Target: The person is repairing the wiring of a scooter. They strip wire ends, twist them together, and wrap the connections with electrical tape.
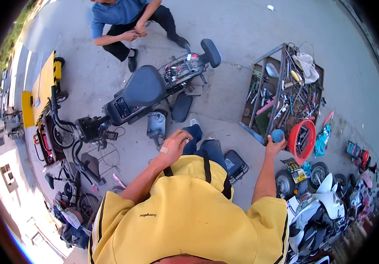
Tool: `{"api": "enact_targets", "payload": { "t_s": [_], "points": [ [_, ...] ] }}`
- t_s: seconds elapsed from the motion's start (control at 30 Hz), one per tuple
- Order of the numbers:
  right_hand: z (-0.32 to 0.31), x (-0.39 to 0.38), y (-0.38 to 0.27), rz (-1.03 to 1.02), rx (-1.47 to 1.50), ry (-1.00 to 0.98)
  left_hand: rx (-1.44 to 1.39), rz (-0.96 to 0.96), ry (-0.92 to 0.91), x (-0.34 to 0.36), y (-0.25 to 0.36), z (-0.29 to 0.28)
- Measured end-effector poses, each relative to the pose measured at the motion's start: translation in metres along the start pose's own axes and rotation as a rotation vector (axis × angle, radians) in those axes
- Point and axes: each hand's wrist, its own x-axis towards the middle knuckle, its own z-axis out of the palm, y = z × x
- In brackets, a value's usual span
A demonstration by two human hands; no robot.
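My right hand is wrapped round a small blue cylindrical container, at the near corner of a metal tool tray and just left of a red bowl with dark parts in it. My left hand, with a plaster near the wrist, hovers over my knee. Its fingers are curled together; what they hold, if anything, I cannot make out. Ahead lies a partly stripped electric scooter, its seat in place and its rear frame and wiring bare. The tool tray bears many hand tools and a white cloth.
Across the scooter a person in a blue shirt squats with hands together. A black basket lies by my leg. Loose wheels and parked motorcycles crowd the right side. A yellow cart and bicycles stand left.
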Motion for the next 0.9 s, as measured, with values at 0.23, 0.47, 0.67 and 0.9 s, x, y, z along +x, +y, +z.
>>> {"api": "enact_targets", "payload": {
  "t_s": [0.23, 0.47, 0.67, 0.9],
  "points": [
    [0.045, -0.051, -0.203, 0.028, 0.457, -0.512, -0.524, -0.234, 0.136, 0.073, -0.075, -0.043],
    [0.124, -0.138, -0.408, -0.046, 0.568, -1.303, -0.984, -0.440, 0.389, 0.140, -0.098, -0.049],
    [0.242, -0.117, -0.471, -0.127, 0.492, -1.453, -1.051, -0.502, 0.567, 0.198, -0.141, -0.059],
    [0.322, -0.099, -0.512, -0.233, 0.261, -1.740, -1.275, -0.718, 0.649, 0.254, -0.173, -0.019]
  ]
}}
